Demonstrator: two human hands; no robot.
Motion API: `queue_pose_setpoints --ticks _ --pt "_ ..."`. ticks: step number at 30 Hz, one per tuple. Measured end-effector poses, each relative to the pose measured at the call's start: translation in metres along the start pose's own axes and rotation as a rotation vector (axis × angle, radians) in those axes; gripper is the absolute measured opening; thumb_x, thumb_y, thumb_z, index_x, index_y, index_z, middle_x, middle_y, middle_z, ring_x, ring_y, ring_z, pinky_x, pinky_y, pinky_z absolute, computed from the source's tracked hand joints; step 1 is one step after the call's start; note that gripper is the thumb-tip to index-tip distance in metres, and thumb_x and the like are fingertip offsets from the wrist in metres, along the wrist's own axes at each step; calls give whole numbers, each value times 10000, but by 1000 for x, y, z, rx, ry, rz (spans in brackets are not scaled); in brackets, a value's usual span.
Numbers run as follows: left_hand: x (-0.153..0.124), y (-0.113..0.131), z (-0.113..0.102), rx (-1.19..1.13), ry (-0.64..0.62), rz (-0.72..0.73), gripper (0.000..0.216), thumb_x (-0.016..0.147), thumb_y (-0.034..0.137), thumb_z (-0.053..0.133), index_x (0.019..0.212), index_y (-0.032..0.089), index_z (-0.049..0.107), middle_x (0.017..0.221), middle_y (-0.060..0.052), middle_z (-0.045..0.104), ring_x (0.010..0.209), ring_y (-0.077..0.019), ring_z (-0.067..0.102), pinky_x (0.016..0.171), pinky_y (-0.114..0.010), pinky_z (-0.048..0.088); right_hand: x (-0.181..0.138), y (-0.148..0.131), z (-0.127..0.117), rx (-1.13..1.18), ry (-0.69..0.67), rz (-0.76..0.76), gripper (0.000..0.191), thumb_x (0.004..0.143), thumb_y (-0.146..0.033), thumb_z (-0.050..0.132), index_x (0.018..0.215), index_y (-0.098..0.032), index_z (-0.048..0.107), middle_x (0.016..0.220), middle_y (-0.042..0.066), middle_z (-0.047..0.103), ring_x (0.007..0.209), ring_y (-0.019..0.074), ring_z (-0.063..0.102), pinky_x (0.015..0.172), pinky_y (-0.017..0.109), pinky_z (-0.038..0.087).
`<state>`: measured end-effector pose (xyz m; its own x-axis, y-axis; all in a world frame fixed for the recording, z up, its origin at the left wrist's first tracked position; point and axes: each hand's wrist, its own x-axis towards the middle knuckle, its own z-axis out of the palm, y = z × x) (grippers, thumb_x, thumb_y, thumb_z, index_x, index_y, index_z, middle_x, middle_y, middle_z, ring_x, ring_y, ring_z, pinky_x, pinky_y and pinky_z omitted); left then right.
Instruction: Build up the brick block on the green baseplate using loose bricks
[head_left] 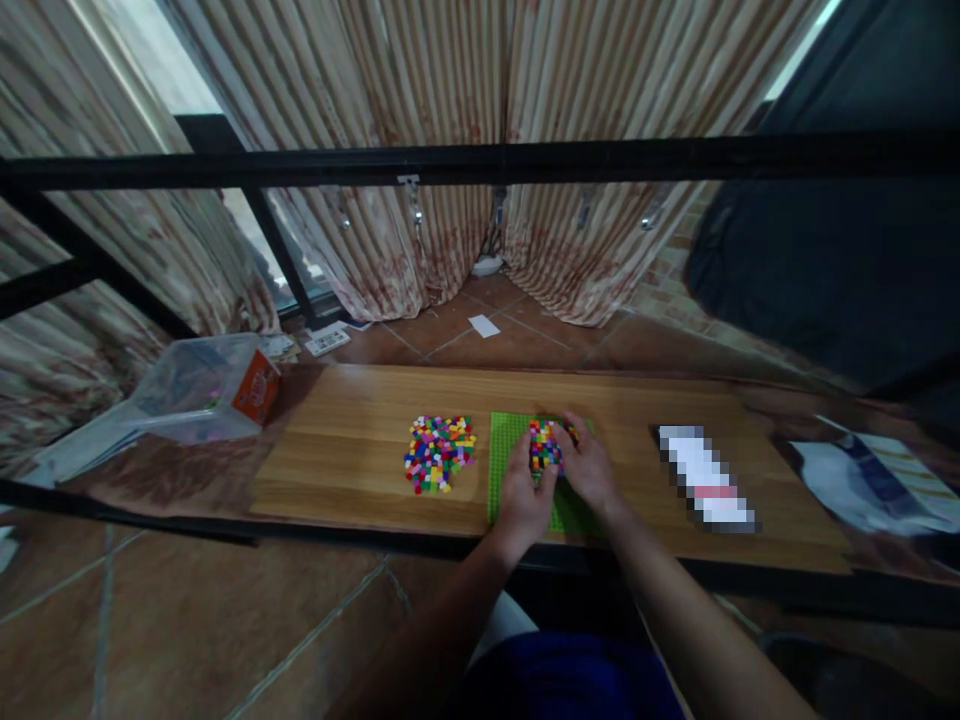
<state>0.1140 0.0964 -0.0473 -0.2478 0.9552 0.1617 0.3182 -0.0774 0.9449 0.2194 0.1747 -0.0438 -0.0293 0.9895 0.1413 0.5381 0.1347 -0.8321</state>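
A green studded baseplate (498, 455) lies on the wooden board, with a tight patch of small multicoloured toy bricks (545, 440) on it. My left hand (525, 490) is curled along the left and near side of this patch, its thumb pointing toward the other hand. From the right, my right hand (589, 465) bends its fingers over the patch's far and right side. Both hands touch the bricks and hide part of them; single bricks between the fingertips are too small to tell. Left of the baseplate, a loose pile of small toy bricks (439, 453) is spread on the wood.
The wooden board (337, 440) rests on a dark-framed table. On the right lies a blurred-out pale oblong thing (705, 478), with papers (877, 480) beyond it. A clear plastic box (202, 385) with an orange label stands at the left. A black rail (480, 162) crosses before the curtains.
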Motion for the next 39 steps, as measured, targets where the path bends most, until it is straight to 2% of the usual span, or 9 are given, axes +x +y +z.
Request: queue_pose_setpoints --ticks 3,6,10,12,15,17,25,34,39 --pt "0 -1 -2 7 -10 3 584 891 332 540 1429 155 397 1475 -159 460 1366 -247 429 1148 -450 329 2 -1 -3 43 -7 17 625 857 -594 460 1272 -144 587 1288 172 620 1196 315 564 1047 518 392" --pt "-6 -3 -21 24 8 21 551 886 347 556 1401 188 437 1417 -134 524 1300 -244 501 1108 -447 387 3 5 -4 211 15 68 605 818 -599 548 1243 -173 605 1256 140 646 1167 297 587 1027 499 427" --pt "-13 -10 -82 146 168 63 379 886 284 542 1256 216 587 1277 -99 623 1215 -242 559 1086 -430 413 8 23 -8 655 208 227 419 827 -554 568 1055 -214 657 1099 68 716 1091 235 643 974 440 497" --pt "-11 -15 -118 272 258 61 322 873 218 520 1169 219 646 1195 -91 655 1161 -244 581 1063 -425 433 11 31 -9 851 232 302 340 830 -523 580 939 -213 667 960 53 738 994 214 683 919 405 535" --pt "1 -25 -158 462 273 53 366 845 134 467 1132 225 675 1131 -80 661 1096 -239 597 1016 -416 473 11 35 -6 929 237 274 262 802 -460 648 870 -209 680 852 32 736 897 194 701 843 354 562" --pt "11 -31 -170 566 229 79 388 831 108 457 1115 231 692 1155 -78 652 1096 -240 590 1021 -422 471 9 34 -4 908 263 230 244 780 -431 684 861 -201 690 825 17 732 863 182 700 807 327 563" --pt "36 -45 -172 714 -46 205 379 796 52 470 980 252 734 1127 -56 669 1085 -213 606 1009 -361 483 6 32 -1 928 288 237 223 740 -402 731 816 -193 707 813 -11 737 809 135 694 795 266 551" --pt "35 -37 -178 599 22 156 220 823 141 508 929 222 682 1050 -67 696 1019 -213 636 967 -369 488 6 31 -1 937 258 227 265 743 -440 723 827 -189 698 832 13 737 827 162 692 798 301 550" --pt "25 -20 -171 296 32 -3 154 812 240 544 903 207 664 869 -28 714 809 -187 665 773 -306 522 4 20 -10 857 305 251 271 716 -438 728 814 -187 700 786 17 723 762 173 672 762 330 542"
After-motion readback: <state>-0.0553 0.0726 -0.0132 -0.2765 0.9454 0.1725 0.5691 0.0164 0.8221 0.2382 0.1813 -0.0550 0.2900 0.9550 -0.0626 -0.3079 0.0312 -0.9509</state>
